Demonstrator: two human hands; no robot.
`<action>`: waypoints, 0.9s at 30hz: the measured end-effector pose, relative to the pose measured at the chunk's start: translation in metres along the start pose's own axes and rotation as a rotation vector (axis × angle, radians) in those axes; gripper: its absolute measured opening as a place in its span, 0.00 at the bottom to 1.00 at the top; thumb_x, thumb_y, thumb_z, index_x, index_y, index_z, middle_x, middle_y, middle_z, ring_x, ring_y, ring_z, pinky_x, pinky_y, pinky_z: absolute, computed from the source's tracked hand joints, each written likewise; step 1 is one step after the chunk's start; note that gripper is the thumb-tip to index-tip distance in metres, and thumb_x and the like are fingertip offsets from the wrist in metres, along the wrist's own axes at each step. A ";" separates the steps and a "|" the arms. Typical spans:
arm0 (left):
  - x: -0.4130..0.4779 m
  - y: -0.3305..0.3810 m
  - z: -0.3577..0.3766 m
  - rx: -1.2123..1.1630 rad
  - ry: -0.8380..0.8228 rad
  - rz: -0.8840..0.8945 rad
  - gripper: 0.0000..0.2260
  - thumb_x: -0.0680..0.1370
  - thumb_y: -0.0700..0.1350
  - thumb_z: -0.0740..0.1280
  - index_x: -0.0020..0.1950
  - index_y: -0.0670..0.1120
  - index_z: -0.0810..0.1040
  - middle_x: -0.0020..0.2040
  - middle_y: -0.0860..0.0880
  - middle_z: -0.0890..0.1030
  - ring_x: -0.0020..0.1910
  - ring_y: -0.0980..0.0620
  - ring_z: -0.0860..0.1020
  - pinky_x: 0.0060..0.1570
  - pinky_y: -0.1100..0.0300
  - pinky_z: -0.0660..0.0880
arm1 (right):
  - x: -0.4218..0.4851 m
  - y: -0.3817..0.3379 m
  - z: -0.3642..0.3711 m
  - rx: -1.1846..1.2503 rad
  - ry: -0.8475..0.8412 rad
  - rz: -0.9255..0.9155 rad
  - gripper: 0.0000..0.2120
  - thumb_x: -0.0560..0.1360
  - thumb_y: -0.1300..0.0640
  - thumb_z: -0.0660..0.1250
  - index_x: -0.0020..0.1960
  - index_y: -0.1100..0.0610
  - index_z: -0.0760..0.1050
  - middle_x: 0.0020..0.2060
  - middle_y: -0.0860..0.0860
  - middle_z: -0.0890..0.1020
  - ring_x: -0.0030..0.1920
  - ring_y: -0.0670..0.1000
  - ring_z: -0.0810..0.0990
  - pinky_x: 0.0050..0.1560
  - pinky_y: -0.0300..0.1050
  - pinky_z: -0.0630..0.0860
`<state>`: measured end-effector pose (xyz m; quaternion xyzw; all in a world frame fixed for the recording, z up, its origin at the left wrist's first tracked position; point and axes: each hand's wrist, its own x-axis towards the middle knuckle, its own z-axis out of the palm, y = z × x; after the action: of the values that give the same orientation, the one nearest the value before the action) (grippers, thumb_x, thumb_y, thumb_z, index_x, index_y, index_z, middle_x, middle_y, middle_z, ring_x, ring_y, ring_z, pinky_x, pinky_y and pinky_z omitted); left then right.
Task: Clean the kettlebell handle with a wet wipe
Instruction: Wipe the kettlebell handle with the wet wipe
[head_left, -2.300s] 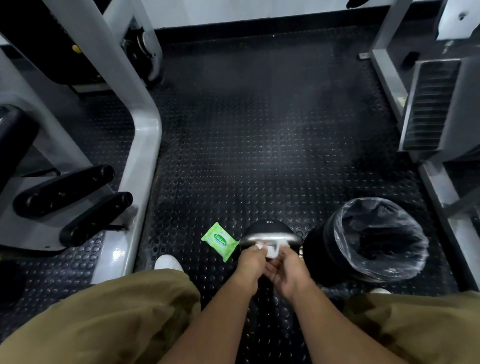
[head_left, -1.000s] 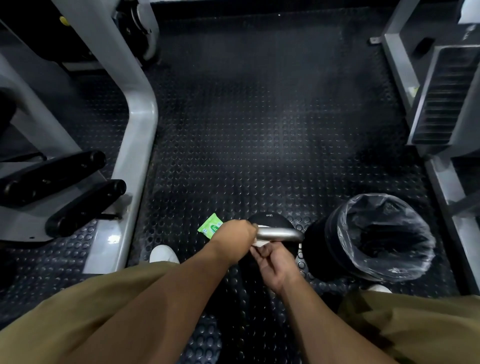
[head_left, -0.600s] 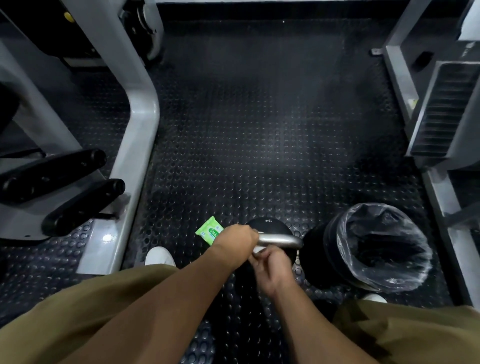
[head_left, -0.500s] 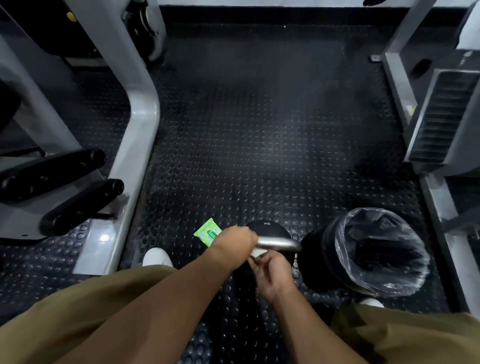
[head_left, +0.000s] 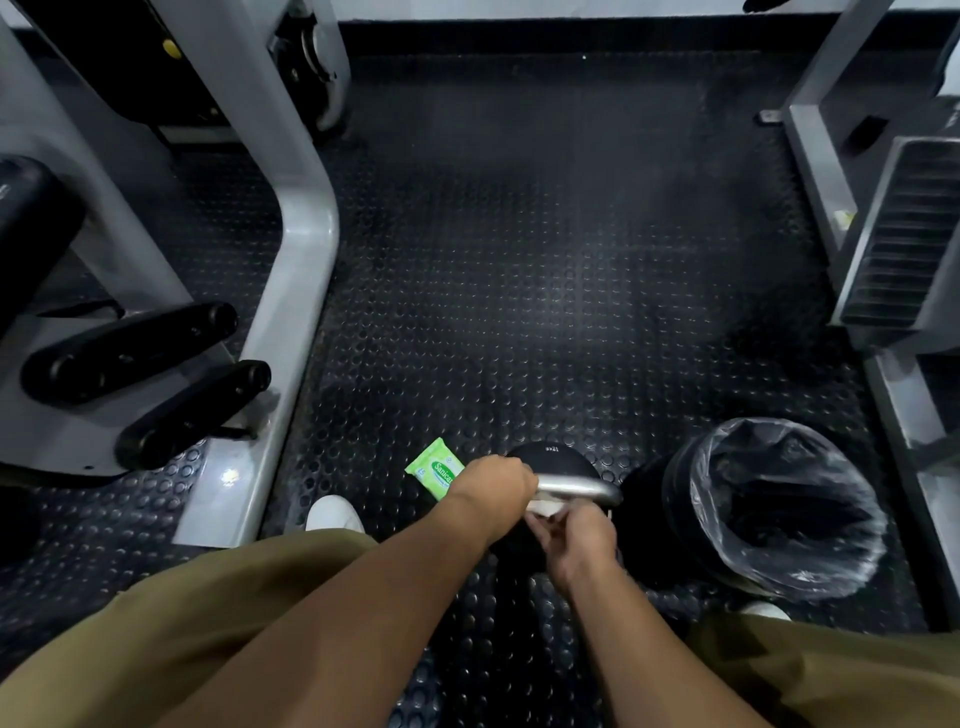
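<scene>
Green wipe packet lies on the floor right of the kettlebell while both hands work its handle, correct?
No: the head view shows the green wipe packet left of the kettlebell, on the floor. The left hand and right hand do work its handle.

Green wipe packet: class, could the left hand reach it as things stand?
Probably yes: the wipe packet lies beside the left hand, nothing between them, though that hand grips the kettlebell handle.

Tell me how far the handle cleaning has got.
Done: wet wipe is out, green pack set aside. In hand: left hand grips the left end of the kettlebell handle; right hand pinches the wipe under it. Left: the handle's bare right stretch, then likely the lined bin.
</scene>
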<state>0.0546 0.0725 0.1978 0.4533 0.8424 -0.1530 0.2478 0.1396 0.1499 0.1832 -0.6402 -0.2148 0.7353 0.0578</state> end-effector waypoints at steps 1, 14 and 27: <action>-0.001 0.001 -0.001 0.004 -0.001 0.002 0.13 0.83 0.34 0.59 0.65 0.40 0.76 0.60 0.41 0.82 0.57 0.38 0.83 0.52 0.48 0.78 | 0.007 -0.002 -0.004 0.051 0.038 -0.022 0.14 0.74 0.76 0.53 0.51 0.71 0.76 0.47 0.67 0.81 0.43 0.62 0.81 0.53 0.58 0.82; 0.013 0.028 0.037 -0.041 -0.105 -0.248 0.29 0.83 0.41 0.62 0.79 0.38 0.51 0.72 0.32 0.65 0.58 0.37 0.81 0.52 0.44 0.83 | 0.003 0.019 -0.009 0.066 -0.177 -0.007 0.10 0.72 0.67 0.53 0.39 0.59 0.71 0.31 0.56 0.78 0.32 0.55 0.78 0.41 0.49 0.76; 0.018 0.029 0.040 -0.035 -0.178 -0.270 0.35 0.82 0.41 0.64 0.81 0.41 0.45 0.69 0.34 0.66 0.61 0.40 0.79 0.48 0.52 0.84 | 0.010 0.010 -0.004 0.139 -0.071 0.008 0.08 0.70 0.63 0.54 0.34 0.54 0.65 0.27 0.52 0.69 0.27 0.53 0.70 0.35 0.45 0.68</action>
<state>0.0822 0.0815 0.1534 0.3160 0.8730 -0.2097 0.3066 0.1439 0.1454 0.1694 -0.6090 -0.1625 0.7709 0.0918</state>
